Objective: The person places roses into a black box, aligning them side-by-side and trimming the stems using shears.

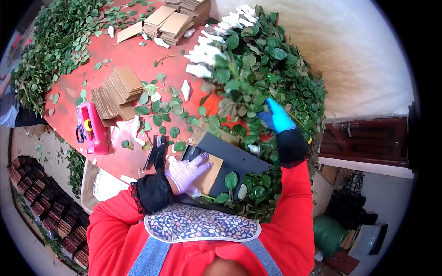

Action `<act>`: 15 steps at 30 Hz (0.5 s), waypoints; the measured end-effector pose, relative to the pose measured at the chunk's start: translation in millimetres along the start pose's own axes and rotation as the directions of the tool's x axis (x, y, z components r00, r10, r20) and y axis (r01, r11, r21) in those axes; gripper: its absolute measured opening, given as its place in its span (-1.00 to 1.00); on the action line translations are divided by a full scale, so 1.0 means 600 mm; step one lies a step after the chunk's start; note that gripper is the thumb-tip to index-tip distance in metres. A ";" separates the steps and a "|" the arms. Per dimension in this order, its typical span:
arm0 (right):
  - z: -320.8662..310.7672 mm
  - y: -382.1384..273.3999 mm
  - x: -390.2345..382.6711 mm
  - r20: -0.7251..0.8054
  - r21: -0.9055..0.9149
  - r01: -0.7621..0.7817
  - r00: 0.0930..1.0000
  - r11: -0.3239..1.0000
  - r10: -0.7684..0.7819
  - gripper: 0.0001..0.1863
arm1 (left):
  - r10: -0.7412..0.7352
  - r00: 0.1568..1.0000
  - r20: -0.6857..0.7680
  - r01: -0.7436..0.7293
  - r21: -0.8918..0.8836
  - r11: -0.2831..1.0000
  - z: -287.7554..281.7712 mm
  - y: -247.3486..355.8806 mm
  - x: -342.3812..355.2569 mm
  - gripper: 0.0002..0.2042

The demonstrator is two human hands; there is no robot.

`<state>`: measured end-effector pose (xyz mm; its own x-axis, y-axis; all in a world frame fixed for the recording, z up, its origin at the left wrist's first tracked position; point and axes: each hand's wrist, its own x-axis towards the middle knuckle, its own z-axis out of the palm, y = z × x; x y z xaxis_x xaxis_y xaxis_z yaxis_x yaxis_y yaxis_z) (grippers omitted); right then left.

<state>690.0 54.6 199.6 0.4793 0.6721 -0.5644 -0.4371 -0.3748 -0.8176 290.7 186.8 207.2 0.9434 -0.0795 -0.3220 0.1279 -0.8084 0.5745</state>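
Red counter (131, 57): spread before me.
Leafy stems (294, 83): lay heaped at its right.
Black board (244, 157): sat nearest me, under the brown card (214, 171).
Hands: apart; my left hand (188, 175) splayed on the card, my right hand (277, 117) among stems, grip unclear.
Card: I was probably steadying it while selecting stems; next move seemingly called for a gentle right grip.

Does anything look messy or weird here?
Yes: loose leaves lie scattered over the red table, and the nearer cardboard stack leans in a fan instead of standing straight. Also, the left hand is gloved in lilac, the right hand in blue.
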 end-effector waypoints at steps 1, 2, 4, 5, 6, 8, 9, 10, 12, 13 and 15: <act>0.011 -0.034 -0.036 0.009 -0.269 0.129 0.991 0.954 -0.131 -0.45 | -0.008 1.000 0.015 0.008 -0.008 1.000 0.000 0.000 0.000 0.01; 0.024 -0.069 -0.075 0.093 -0.627 0.306 0.942 0.717 -0.322 -0.47 | -0.006 1.000 0.011 0.007 -0.006 1.000 0.001 0.000 0.000 0.04; 0.047 -0.139 -0.162 0.213 -0.834 0.403 0.866 0.377 -0.453 -0.47 | -0.007 1.000 -0.017 0.007 0.004 1.000 0.005 -0.001 0.000 0.08; 0.059 -0.162 -0.204 0.281 -0.753 0.522 0.806 0.401 -0.522 -0.45 | -0.020 1.000 -0.012 0.021 0.010 1.000 0.008 -0.003 0.001 0.09; 0.069 -0.174 -0.249 0.208 -0.775 0.461 0.832 0.433 -0.515 -0.45 | -0.034 0.999 0.001 0.034 0.028 0.999 0.012 -0.005 0.001 0.11; 0.071 -0.181 -0.340 0.172 -0.833 0.373 0.876 0.408 -0.450 -0.42 | -0.025 0.999 -0.047 0.025 0.005 1.000 0.022 -0.012 0.003 0.11; 0.065 -0.173 -0.374 0.193 -0.870 0.348 0.892 0.349 -0.407 -0.37 | -0.047 0.998 -0.033 0.046 -0.041 0.998 0.027 -0.015 0.005 0.11; 0.056 -0.155 -0.404 0.254 -0.907 0.355 0.890 0.226 -0.378 -0.33 | -0.010 0.997 -0.072 0.005 -0.067 0.998 0.031 -0.022 0.007 0.02; 0.026 -0.102 -0.451 0.205 -0.909 0.254 0.963 0.332 -0.175 -0.23 | 0.007 0.998 -0.067 -0.032 -0.382 0.924 0.039 -0.033 0.012 -0.12; 0.010 -0.064 -0.465 0.114 -0.900 0.112 0.993 0.421 -0.019 -0.22 | 0.005 1.000 0.017 0.004 -0.506 0.863 0.041 -0.037 0.014 -0.10; -0.023 0.016 -0.483 0.115 -0.766 -0.020 0.979 0.642 0.168 -0.22 | -0.068 0.995 0.071 0.096 -0.844 0.527 0.043 -0.042 0.015 -0.06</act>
<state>557.3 -152.3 353.8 0.3087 0.6686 -0.6765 0.2932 -0.7435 -0.6010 288.3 191.2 170.3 0.9083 -0.0656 -0.4131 0.4168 0.0589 0.9071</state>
